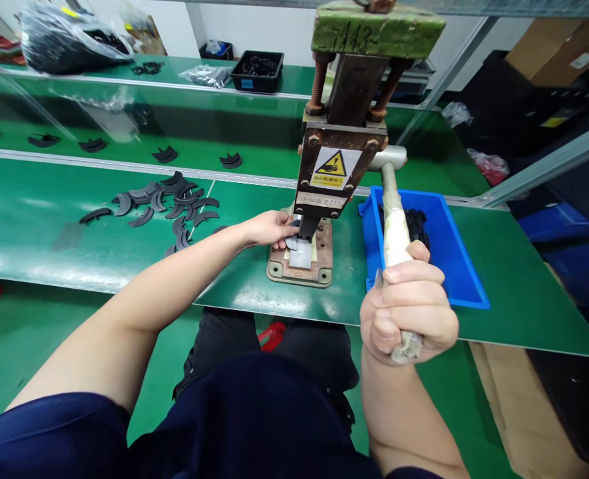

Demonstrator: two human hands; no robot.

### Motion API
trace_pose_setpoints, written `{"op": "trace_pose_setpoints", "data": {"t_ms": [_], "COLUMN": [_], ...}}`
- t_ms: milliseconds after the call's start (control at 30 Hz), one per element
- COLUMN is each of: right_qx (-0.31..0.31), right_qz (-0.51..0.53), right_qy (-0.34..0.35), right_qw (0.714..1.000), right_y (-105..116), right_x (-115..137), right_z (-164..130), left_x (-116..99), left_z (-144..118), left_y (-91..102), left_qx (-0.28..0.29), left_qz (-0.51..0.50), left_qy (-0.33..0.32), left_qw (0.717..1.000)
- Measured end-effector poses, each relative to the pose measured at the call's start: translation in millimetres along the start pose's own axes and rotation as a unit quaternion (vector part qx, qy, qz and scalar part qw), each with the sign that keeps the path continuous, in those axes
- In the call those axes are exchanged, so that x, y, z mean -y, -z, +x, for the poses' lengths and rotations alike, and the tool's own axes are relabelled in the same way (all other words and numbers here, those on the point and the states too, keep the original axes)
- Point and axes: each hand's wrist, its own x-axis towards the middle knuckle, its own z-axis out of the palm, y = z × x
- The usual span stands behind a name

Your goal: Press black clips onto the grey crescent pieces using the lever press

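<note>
Presently I have the right hand (408, 306) clenched round the lever (395, 229), the left hand (271, 229) pinching a dark piece (291, 244) below the press (347, 138)'s yellow warning label (333, 169), "当心机械伤人".

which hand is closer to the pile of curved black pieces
Left: the left hand is at the press base, right of the pile; the right hand grips the lever, farther right.

Lighting: bright, even; source out of frame. Shadows soft. Patchy glare on the bench (244, 291) near its front edge; highlights on the plastic bag (64, 41). Wide-angle stretching at outer margins; right side dimmer, slightly soft.
</note>
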Motion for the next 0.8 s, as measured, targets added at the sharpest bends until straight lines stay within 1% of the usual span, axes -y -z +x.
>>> {"op": "trace_pose_setpoints", "data": {"t_ms": [133,267,367,433,500,567,633,667,700,733,800], "right_qx": [0.001,-0.01,-0.02,-0.012,0.001,0.006,0.013,0.013,0.012,0.011,-0.004], "right_qz": [-0.002,-0.005,-0.013,-0.025,-0.035,-0.037,-0.035,-0.034,-0.033,-0.034,-0.032], "right_qy": [0.011,0.017,0.016,0.015,0.016,0.023,0.029,0.031,0.031,0.028,0.025], "right_qw": [1.0,1.0,1.0,1.0,0.999,0.999,0.999,0.999,0.999,0.999,0.999], "right_y": [0,-2,-2,-2,0,2,4,4,5,5,3], "right_x": [-2,-4,-5,-5,-5,-5,-5,-5,-5,-5,-9], "right_z": [1,1,1,1,1,1,2,2,2,1,1], "left_x": [-9,-10,-8,-8,-8,-7,-3,1,6,12,29], "left_z": [2,9,12,8,-1,-15,-31,-39,-47,-56,-77], "left_y": [-0.4,-2.9,-5.7,-9.5,-13.2,-11.8,0.5,11.8,26.4,43.9,83.9], "left_qx": [-0.008,-0.005,0.006,-0.002,-0.015,-0.001,0.025,0.024,0.004,-0.036,-0.151], "left_qz": [0.064,0.061,0.029,-0.002,-0.054,-0.133,-0.196,-0.205,-0.194,-0.169,-0.087], "left_qy": [-0.008,0.022,0.04,0.044,0.055,0.051,0.013,-0.018,-0.048,-0.073,-0.097], "left_qw": [0.998,0.998,0.999,0.999,0.997,0.99,0.98,0.978,0.98,0.982,0.98]}}
